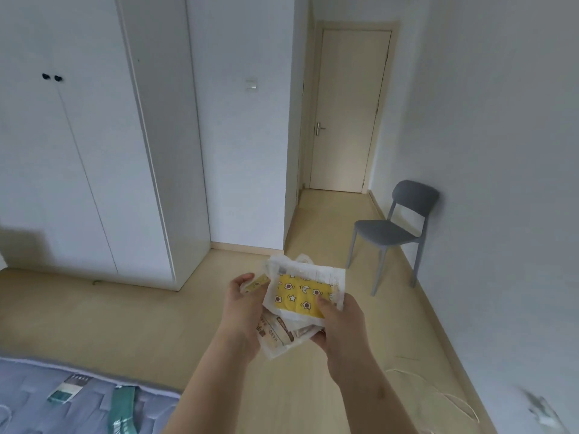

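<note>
**Two hands, one stack of packets held over the floor**

In the head view we see the left hand (241, 311) curled round the left side of a loose stack of packets, held in the air in front of us above the wooden floor (156, 324). The right hand (341, 324) pinches the stack's right edge, with its thumb on top of the yellow packet (299, 292) and its fingers hidden beneath.

Under that lies a printed packet (277, 335). Half of it is covered, and its lettering is upside down and hard to read. We cannot tell how many packets lie between them. A small yellow strip (257, 283) peeks out at the left fingertips.

The bed (37, 389) is cut off at the lower left corner, and the items on it are blurred. The grey chair (388, 233) stands against the right wall, well apart from the hands. The wardrobe (78, 151) is on the left. Open floor runs between them to the closed door (344, 111).
</note>
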A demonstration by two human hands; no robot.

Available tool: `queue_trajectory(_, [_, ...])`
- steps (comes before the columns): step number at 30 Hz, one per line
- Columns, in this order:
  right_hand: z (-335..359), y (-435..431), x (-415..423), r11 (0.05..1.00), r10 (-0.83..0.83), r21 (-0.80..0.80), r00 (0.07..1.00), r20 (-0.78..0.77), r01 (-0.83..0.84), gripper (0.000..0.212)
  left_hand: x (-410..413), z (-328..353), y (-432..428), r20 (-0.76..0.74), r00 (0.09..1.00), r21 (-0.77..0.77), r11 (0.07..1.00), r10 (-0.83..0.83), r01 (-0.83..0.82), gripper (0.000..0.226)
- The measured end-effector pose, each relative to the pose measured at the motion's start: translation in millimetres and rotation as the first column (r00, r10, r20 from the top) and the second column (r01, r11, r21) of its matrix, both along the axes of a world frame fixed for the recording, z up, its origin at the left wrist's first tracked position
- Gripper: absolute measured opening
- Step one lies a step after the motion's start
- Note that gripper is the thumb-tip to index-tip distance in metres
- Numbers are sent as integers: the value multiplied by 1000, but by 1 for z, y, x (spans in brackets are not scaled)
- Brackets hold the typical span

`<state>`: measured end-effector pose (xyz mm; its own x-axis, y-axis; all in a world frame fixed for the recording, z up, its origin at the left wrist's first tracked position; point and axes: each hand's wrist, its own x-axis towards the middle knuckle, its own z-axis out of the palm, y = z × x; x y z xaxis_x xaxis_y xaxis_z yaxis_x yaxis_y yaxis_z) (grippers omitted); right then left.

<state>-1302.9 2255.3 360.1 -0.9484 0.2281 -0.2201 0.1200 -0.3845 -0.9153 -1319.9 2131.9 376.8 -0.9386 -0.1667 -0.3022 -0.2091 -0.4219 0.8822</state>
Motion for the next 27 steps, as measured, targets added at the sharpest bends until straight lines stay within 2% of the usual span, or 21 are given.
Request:
queue_trajectory(4, [-11,10,-95,998,57,35,998,7,-57,20,-92,-13,10,52,998,28,999,33,-34,35])
queue_trajectory(9, [-14,16,-226,979,177,103,984,10,-177,16,-207,-23,17,78,982,45,983,175,-179,34])
queue_trajectory(13, [-13,4,-321,957,273,96,962,27,-275,16,-283,-20,7,118,946,104,943,303,-315,37])
queue_trajectory(17, [-24,-41,-394,924,374,53,923,87,-379,20,-339,-30,-40,138,859,107,854,494,-508,40])
queue_trajectory(20, [-36,-81,-442,921,379,35,916,133,-387,22,-378,-44,-86,145,773,84,771,618,-632,37])
queue_trajectory(27, [-25,-200,-558,937,346,3,930,120,-349,26,-486,-50,-212,77,710,81,706,700,-704,39])
